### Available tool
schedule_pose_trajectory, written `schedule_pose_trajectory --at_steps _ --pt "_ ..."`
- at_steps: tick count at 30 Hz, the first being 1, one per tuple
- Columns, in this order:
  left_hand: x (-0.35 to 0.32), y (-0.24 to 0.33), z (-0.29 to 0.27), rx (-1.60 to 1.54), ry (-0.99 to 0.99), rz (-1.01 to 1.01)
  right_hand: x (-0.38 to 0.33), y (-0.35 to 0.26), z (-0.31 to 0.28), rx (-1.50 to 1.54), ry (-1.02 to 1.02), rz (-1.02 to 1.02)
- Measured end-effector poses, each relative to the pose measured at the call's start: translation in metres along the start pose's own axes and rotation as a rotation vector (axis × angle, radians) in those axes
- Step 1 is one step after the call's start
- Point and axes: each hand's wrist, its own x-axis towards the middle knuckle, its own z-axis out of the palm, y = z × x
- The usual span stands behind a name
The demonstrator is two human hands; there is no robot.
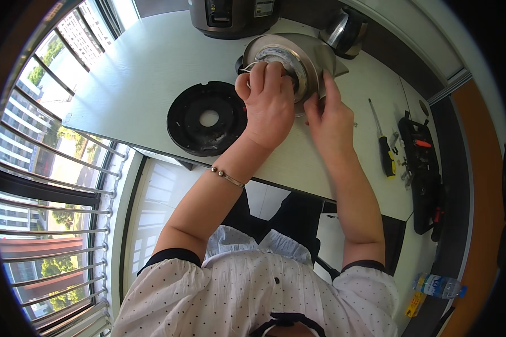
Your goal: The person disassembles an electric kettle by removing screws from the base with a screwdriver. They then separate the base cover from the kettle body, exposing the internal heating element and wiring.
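At upper centre of the frame, an upturned metal kettle base [298,59] lies on a white table [140,67]. The left hand [269,101] curls closed over thin white wires at its ringed underside; the right hand [331,121] presses flat-fingered against its rim. The shell looks stiff, smooth and likely slippery, best held by the rim, the wires delicate. Left of it sits a black plastic disc [208,118]; right, a screwdriver [383,143] and black tool case [424,168].
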Motion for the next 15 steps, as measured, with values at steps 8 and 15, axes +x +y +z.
schedule_pose_trajectory --at_steps 8,15 --pt "-0.0017 0.0012 0.0013 -0.016 -0.003 -0.043 -0.0009 0.0002 0.0019 0.028 0.004 -0.003" --pt "-0.0011 -0.0014 -0.0021 -0.064 0.060 -0.045 -0.0001 0.0030 0.0010 0.023 0.006 0.014"
